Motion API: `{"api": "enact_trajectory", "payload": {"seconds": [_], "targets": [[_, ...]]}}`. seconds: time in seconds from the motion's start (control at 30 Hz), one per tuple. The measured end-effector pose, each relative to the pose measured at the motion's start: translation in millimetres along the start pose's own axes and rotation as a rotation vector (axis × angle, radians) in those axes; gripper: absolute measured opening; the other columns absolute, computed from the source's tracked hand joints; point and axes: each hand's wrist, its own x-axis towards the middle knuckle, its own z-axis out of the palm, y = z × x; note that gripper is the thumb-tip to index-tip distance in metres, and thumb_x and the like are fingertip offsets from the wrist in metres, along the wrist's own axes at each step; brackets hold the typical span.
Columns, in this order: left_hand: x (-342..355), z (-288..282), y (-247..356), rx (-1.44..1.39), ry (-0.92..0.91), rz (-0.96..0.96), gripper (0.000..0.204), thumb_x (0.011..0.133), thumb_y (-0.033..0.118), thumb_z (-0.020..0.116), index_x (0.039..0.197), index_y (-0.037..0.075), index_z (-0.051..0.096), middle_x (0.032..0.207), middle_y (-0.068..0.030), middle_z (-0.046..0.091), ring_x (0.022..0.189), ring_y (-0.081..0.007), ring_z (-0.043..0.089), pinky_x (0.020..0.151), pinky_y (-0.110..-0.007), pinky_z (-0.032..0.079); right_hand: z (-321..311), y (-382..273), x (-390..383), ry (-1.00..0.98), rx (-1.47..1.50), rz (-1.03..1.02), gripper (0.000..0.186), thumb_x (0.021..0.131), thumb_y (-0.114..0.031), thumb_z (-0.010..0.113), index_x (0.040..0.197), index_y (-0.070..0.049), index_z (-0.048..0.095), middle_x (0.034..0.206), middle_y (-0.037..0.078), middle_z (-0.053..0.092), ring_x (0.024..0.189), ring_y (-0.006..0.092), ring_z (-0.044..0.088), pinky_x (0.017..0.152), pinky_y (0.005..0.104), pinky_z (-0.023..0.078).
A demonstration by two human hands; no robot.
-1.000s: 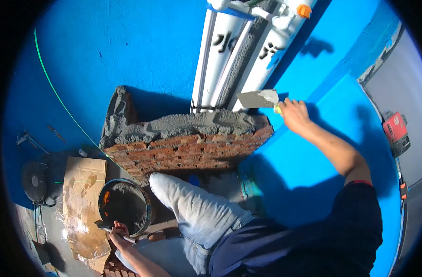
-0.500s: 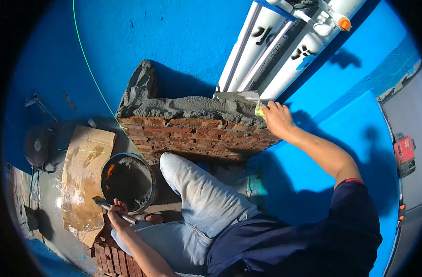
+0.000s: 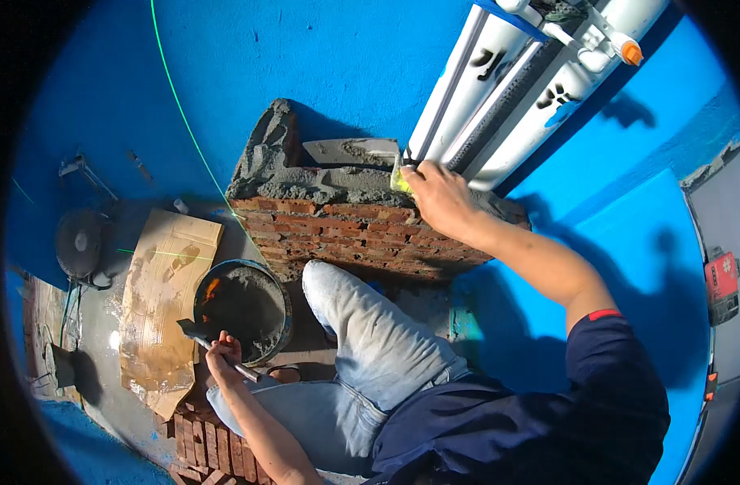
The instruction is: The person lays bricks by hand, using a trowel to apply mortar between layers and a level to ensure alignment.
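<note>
My right hand is closed round the yellow-green handle of a trowel. The trowel's long, mortar-smeared blade points left along the back edge of a low brick wall. Grey wet mortar covers the wall's top and rises at its left end. Lower left, my left hand grips a metal tool with a flat dark blade at one end and a grey shaft. It hangs over the near-left rim of a round bucket that holds grey mortar.
White pipes run up the blue wall behind the brickwork. A wet cardboard sheet lies left of the bucket, with a fan beyond. Stacked bricks sit beside my leg. A red-and-black device stands far right.
My right hand has drawn the trowel leftward along the wall top, and its blade now lies farther left. The left hand keeps its grip on the tool. The view has shifted slightly.
</note>
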Motion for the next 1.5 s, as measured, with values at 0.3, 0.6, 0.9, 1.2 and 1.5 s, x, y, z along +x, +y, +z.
{"api": "enact_trajectory", "payload": {"seconds": [0.3, 0.6, 0.9, 1.2, 1.5], "targets": [[2, -2, 5, -0.018, -0.009, 0.038, 0.021, 0.062, -0.011, 0.040, 0.072, 0.005, 0.050, 0.087, -0.0107, 0.068, 0.073, -0.0201, 0.063, 0.069, -0.032, 0.054, -46, 57, 10, -0.329, 0.798, 0.394, 0.031, 0.090, -0.022, 0.055, 0.114, -0.003, 0.061, 0.073, 0.001, 0.057, 0.055, 0.0087, 0.053, 0.045, 0.0247, 0.041], [0, -1, 0, -0.055, 0.014, -0.031, 0.026, 0.060, -0.013, 0.038, 0.073, 0.006, 0.049, 0.086, -0.0136, 0.067, 0.070, -0.0234, 0.061, 0.067, -0.033, 0.051, -74, 75, -2, -0.586, 0.749, 0.445, 0.027, 0.094, -0.027, 0.055, 0.107, -0.005, 0.062, 0.071, 0.000, 0.057, 0.053, 0.0066, 0.050, 0.043, 0.0230, 0.040], [3, -4, 0, -0.087, -0.044, 0.015, 0.022, 0.060, -0.012, 0.038, 0.069, 0.008, 0.042, 0.084, -0.0134, 0.064, 0.068, -0.0230, 0.059, 0.066, -0.033, 0.052, -5, -9, -17, -0.379, 1.375, 0.247, 0.019, 0.082, -0.004, 0.057, 0.100, -0.001, 0.051, 0.075, 0.004, 0.053, 0.059, 0.0117, 0.052, 0.053, 0.0256, 0.043], [-5, -15, -3, 0.056, 0.102, -0.032, 0.018, 0.065, -0.007, 0.041, 0.073, 0.004, 0.052, 0.086, -0.0103, 0.067, 0.071, -0.0216, 0.062, 0.066, -0.034, 0.053, 116, -144, 67, -0.803, 1.757, 0.138, 0.010, 0.083, -0.010, 0.058, 0.086, -0.001, 0.056, 0.070, 0.007, 0.058, 0.050, 0.0137, 0.053, 0.045, 0.0290, 0.045], [-17, -26, 10, -0.007, 0.109, 0.079, 0.021, 0.062, -0.009, 0.039, 0.070, 0.010, 0.044, 0.086, -0.0104, 0.067, 0.069, -0.0206, 0.061, 0.066, -0.033, 0.051, 148, -146, 69, -0.693, 1.935, 0.209, 0.006, 0.084, -0.008, 0.053, 0.083, -0.002, 0.055, 0.066, 0.003, 0.054, 0.051, 0.0124, 0.051, 0.046, 0.0254, 0.041]]}}
